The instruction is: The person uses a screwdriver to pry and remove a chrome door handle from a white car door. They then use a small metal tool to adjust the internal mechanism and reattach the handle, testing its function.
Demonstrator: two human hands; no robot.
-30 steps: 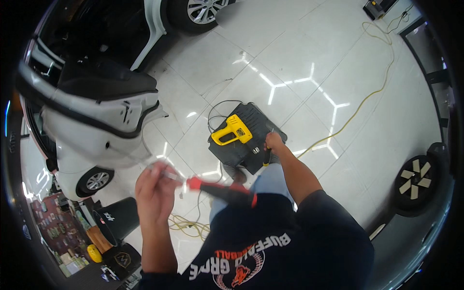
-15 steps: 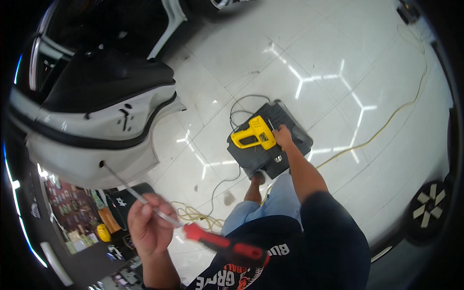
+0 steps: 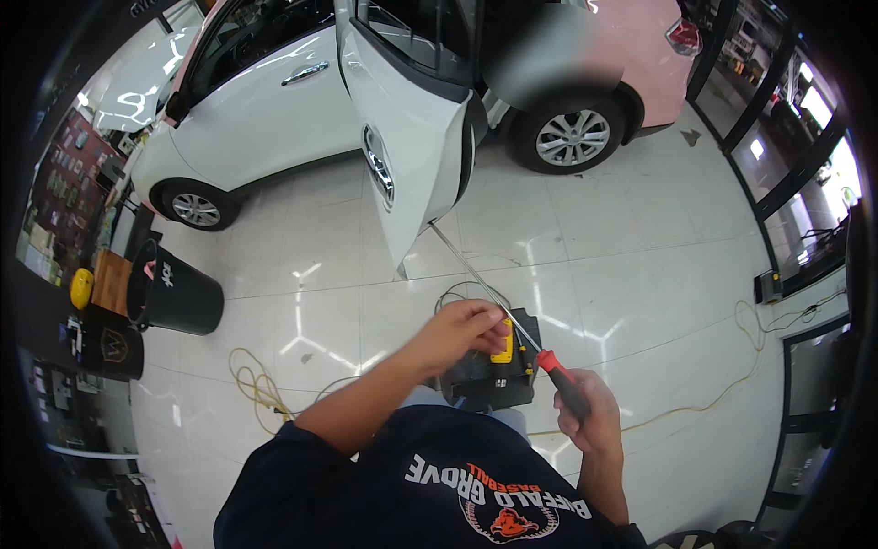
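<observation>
My right hand [image 3: 593, 412] is wrapped round the red and black handle of a long screwdriver [image 3: 560, 375]. Farther up its thin metal shaft, my left hand [image 3: 468, 331] has its fingers closed at the shaft in a pinch. The shaft slants away to the upper left, and its far end meets the edge of the open white car door [image 3: 416, 156]; the very tip is hidden there. Beneath my hands, a yellow heat gun [image 3: 502, 348], partly covered by my left hand, lies on a black case [image 3: 489, 395].
The door belongs to a white car [image 3: 265, 110] parked ahead. To the left stands a black bin [image 3: 183, 295]. Yellow cable [image 3: 258, 389] lies coiled on the glossy tiled floor, with more cable running to the right. Glass doors [image 3: 777, 119] line the right side.
My right hand has left the heat gun and grips the screwdriver handle. My left hand stays at the shaft. The view has swung round to show the car's side and the door's outer face.
</observation>
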